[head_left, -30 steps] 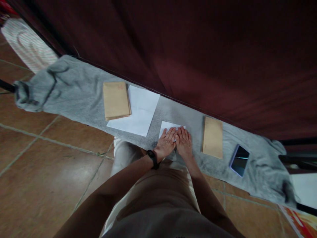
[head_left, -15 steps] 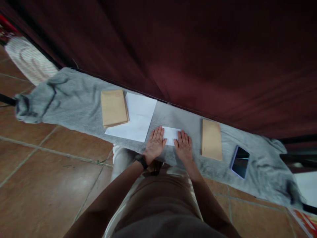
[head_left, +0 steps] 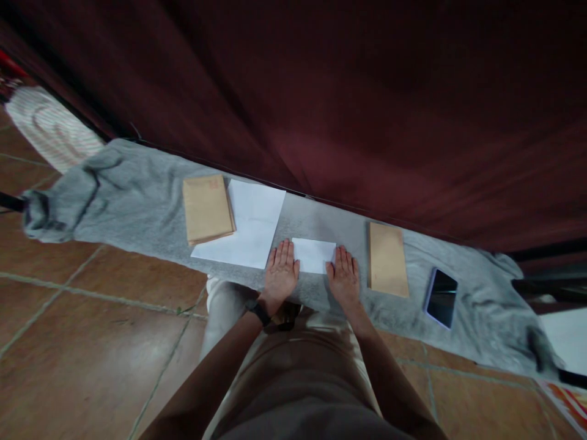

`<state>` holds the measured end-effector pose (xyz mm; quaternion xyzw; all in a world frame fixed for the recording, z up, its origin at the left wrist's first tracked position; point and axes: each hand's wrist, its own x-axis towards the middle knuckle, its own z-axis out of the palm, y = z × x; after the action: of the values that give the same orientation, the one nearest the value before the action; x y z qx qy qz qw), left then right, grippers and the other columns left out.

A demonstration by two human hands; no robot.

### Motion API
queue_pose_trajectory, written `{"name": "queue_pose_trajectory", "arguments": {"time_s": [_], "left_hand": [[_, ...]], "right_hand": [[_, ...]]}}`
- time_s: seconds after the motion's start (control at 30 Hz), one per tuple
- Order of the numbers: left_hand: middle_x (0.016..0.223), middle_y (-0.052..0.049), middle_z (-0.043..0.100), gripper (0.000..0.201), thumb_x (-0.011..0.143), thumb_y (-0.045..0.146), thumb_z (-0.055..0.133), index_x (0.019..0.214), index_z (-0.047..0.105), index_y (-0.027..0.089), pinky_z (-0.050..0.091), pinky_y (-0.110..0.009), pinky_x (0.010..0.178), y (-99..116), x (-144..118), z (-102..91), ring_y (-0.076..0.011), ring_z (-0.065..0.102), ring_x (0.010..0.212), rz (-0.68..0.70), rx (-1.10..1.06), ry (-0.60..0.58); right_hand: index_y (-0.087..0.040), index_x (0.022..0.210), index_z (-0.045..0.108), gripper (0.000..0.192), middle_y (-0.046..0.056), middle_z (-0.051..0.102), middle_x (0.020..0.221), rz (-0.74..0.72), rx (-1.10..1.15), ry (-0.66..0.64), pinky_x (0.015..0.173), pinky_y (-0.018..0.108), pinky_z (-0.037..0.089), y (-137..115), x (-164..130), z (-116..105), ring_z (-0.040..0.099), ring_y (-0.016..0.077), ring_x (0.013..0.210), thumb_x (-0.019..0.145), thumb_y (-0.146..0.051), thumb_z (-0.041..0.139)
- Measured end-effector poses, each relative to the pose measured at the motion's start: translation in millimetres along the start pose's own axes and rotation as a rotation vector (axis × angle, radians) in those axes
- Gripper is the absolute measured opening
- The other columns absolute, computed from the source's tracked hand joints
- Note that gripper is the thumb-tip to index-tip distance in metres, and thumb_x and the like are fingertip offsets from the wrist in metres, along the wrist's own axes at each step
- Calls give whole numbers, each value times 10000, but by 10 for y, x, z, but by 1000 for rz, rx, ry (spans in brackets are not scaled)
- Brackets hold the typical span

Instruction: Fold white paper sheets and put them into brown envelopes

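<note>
Single view, head-worn camera: looks steeply down and forward from above the person's own lap. Moderately near. Frame centre: grey cloth [head_left: 137, 183] laid on the tiled floor [head_left: 68, 342]; far side closed by dark red curtain [head_left: 367, 91]. No second view.

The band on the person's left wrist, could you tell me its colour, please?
Black; the wristband shows in the head view.
</note>
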<state>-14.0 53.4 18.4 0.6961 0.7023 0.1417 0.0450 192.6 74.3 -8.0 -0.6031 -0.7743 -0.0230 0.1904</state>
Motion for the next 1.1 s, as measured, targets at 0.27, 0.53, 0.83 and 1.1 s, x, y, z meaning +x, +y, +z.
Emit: {"name": "queue_pose_trajectory", "arguments": {"time_s": [0.27, 0.53, 0.83, 1.1], "left_hand": [[1662, -201, 342, 603, 1046, 299, 358, 1590, 366, 40, 231, -512, 1286, 78, -42, 12, -311, 271, 1577, -55, -34, 21], [1631, -166, 431, 540, 1007, 304, 432, 1520, 498, 147, 292, -541, 1257, -510, 140, -296, -318, 347, 1545, -67, -206, 201], [1424, -307, 557, 698, 900, 448, 584, 1435, 508, 5, 370, -582, 1131, -2063, 458, -899, -448, 497, 1349, -762, -128, 296], [1325, -311, 560, 652, 782, 516, 708, 1206, 581, 37, 372, -547, 1078, -2245, 490, -814, -458, 492, 1274, -833, -50, 237]], "right_hand": [[-72, 1593, 378, 589, 224, 462, 1595, 19, 24, 10, 1228, 535, 289, 11, 3, -7, 408, 294, 1498, 1097, -388, 359], [-63, 1596, 368, 602, 223, 454, 1601, 18, 27, 9, 1235, 534, 274, 13, 2, 13, 402, 300, 1499, 1090, -388, 359], [-79, 1586, 391, 596, 224, 483, 1581, 23, 26, 28, 1213, 548, 290, -1, 0, 32, 441, 311, 1466, 1082, -393, 340], [-55, 1571, 409, 593, 232, 486, 1575, 22, 29, 27, 1220, 551, 286, 3, 3, 41, 428, 313, 1474, 1077, -381, 368]]}}
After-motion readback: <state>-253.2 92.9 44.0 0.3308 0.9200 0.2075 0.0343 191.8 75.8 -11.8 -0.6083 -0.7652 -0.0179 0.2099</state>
